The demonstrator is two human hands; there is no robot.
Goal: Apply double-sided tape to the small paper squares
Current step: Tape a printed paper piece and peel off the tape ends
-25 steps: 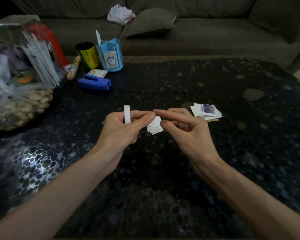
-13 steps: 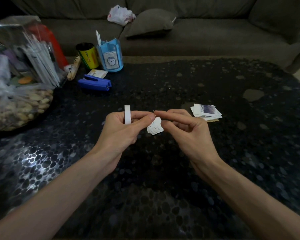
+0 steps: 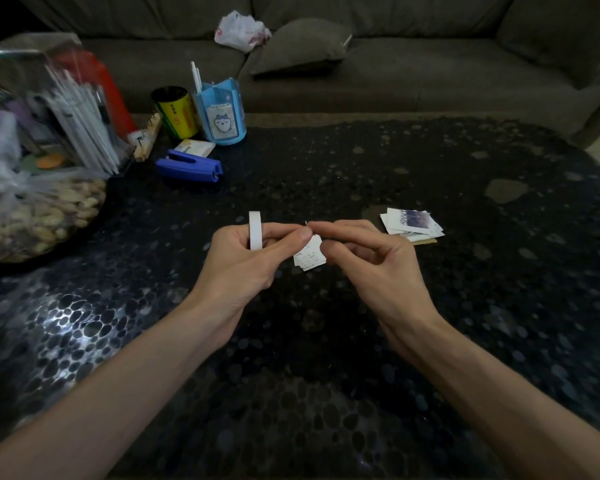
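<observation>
My left hand (image 3: 246, 259) holds a white roll of double-sided tape (image 3: 255, 230) upright, its fingers curled through the roll and the thumb stretched toward the right hand. My right hand (image 3: 368, 258) meets it at the fingertips, pinching a tiny white end of tape (image 3: 306, 223) between forefinger and thumb. Small white paper squares (image 3: 309, 256) show just below the two thumbs; I cannot tell whether they lie on the table or are held. A second pile of small paper squares (image 3: 411, 223) lies on the table to the right.
The black pebble-patterned table (image 3: 326, 341) carries a blue stapler (image 3: 189, 166), a blue pen holder (image 3: 220, 114), a yellow can (image 3: 175, 112), a clear box of pens (image 3: 73, 109) and a bag of peanuts (image 3: 32, 216) at the left. A grey sofa (image 3: 395, 74) stands behind.
Almost nothing has moved. Both hands keep their pinch at the tape end, the paper squares staying under the thumbs.
</observation>
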